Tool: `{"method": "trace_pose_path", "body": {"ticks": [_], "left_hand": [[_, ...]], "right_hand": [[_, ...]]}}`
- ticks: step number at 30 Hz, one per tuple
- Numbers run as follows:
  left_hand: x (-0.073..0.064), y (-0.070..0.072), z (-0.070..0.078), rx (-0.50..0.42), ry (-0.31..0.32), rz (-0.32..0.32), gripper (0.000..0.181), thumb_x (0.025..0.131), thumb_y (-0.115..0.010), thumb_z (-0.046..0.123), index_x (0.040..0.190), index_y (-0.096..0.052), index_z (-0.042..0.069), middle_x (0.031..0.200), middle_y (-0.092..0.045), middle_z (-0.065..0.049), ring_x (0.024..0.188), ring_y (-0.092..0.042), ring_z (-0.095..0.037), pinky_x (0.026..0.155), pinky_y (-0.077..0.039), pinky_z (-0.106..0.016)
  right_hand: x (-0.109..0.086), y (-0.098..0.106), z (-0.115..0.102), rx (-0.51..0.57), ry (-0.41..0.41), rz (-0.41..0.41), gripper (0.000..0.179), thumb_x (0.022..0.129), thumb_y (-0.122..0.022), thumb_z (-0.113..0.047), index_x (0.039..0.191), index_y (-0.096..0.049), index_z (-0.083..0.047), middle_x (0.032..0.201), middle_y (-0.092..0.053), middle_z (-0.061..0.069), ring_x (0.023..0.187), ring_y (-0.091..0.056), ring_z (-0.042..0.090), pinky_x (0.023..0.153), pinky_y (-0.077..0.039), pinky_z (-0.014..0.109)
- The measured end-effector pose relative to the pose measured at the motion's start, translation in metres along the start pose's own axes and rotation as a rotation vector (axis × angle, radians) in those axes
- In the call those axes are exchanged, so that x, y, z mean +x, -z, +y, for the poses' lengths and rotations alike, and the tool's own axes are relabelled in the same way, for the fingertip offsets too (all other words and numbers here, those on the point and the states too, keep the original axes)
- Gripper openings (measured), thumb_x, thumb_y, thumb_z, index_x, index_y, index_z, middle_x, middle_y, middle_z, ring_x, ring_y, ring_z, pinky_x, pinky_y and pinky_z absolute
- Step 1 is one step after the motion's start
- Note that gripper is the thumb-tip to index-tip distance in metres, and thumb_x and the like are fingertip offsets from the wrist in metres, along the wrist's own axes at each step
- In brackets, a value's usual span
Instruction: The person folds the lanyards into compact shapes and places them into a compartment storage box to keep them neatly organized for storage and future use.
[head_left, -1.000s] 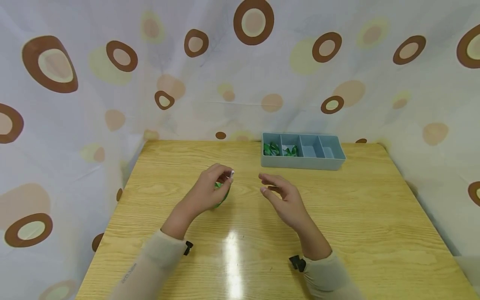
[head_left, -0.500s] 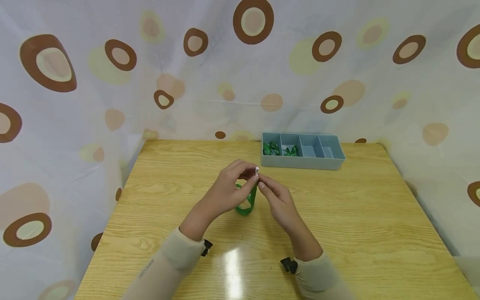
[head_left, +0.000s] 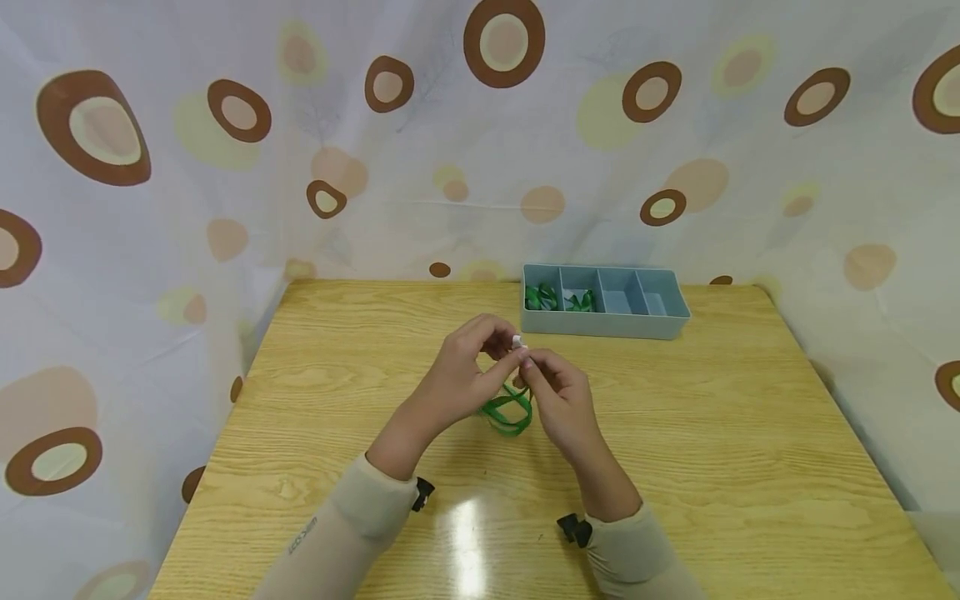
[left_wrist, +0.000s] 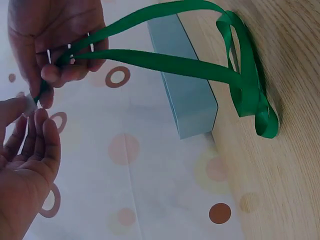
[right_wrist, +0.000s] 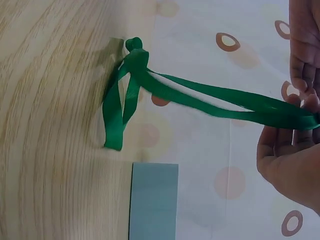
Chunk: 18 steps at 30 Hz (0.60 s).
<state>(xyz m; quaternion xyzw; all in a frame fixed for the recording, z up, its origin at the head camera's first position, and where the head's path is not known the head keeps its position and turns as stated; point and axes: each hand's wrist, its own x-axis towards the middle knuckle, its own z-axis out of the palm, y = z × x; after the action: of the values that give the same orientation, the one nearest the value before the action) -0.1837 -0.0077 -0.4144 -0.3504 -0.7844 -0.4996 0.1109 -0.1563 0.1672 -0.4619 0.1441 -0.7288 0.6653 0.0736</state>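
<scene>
Above the middle of the table, my left hand (head_left: 462,371) pinches a small white piece (head_left: 517,341) between thumb and fingers. A green ribbon (left_wrist: 160,64) runs from that piece and hangs down in a loop, its lower folds lying close to the tabletop in both wrist views. My right hand (head_left: 564,404) pinches the ribbon just beside the white piece, the fingertips of both hands meeting there. In the right wrist view the doubled ribbon (right_wrist: 200,102) passes over the right hand's fingers. The small white piece is partly covered by fingertips, and I cannot tell what kind it is.
At the back of the wooden table (head_left: 750,433) stands a blue-grey divided box (head_left: 607,325). Its two left compartments hold bundled green ribbons (head_left: 542,297). A patterned curtain (head_left: 420,233) hangs behind the table and along both sides.
The left hand has moved right with the white piece and ribbon, meeting the right hand. The right hand, earlier apart and holding nothing, now pinches the ribbon near the white piece.
</scene>
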Motion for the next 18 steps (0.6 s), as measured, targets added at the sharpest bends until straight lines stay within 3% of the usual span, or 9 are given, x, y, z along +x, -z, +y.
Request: {"method": "trace_pose_path", "body": {"ticks": [4,8,13,18], "left_hand": [[0.002,0.0,0.004,-0.048,0.074,-0.001,0.004,0.098,-0.061,0.021,0.101,-0.059,0.018,0.095,-0.061,0.007,0.088,-0.061,-0.004,0.078,-0.055,-0.026],[0.008,0.002,0.014,-0.104,0.124,0.038,0.007,0.098,-0.062,0.019,0.102,-0.06,0.014,0.096,-0.067,0.002,0.09,-0.065,-0.009,0.081,-0.057,-0.031],[0.014,0.011,0.028,-0.145,0.118,0.101,0.01,0.095,-0.065,0.012,0.102,-0.061,0.006,0.096,-0.067,-0.006,0.088,-0.066,-0.017,0.075,-0.056,-0.036],[0.015,0.016,0.029,-0.195,0.129,0.118,0.011,0.095,-0.066,0.012,0.102,-0.061,0.005,0.097,-0.067,-0.009,0.088,-0.066,-0.023,0.075,-0.055,-0.038]], "right_hand": [[0.0,0.001,-0.002,0.017,0.014,-0.02,0.023,0.105,-0.047,-0.021,0.102,-0.063,-0.005,0.074,-0.051,0.012,0.066,-0.049,0.025,0.062,-0.046,0.03],[0.0,0.001,-0.006,0.04,0.0,-0.006,0.026,0.106,-0.044,-0.023,0.096,-0.061,-0.006,0.067,-0.042,0.007,0.061,-0.04,0.021,0.06,-0.041,0.032],[0.001,0.002,-0.01,0.053,-0.021,0.015,0.03,0.106,-0.044,-0.025,0.097,-0.063,-0.004,0.07,-0.042,0.016,0.063,-0.038,0.03,0.059,-0.041,0.032],[0.001,0.006,-0.012,0.036,-0.027,0.025,0.029,0.106,-0.046,-0.026,0.097,-0.065,-0.005,0.067,-0.041,0.014,0.06,-0.036,0.028,0.054,-0.035,0.028]]}}
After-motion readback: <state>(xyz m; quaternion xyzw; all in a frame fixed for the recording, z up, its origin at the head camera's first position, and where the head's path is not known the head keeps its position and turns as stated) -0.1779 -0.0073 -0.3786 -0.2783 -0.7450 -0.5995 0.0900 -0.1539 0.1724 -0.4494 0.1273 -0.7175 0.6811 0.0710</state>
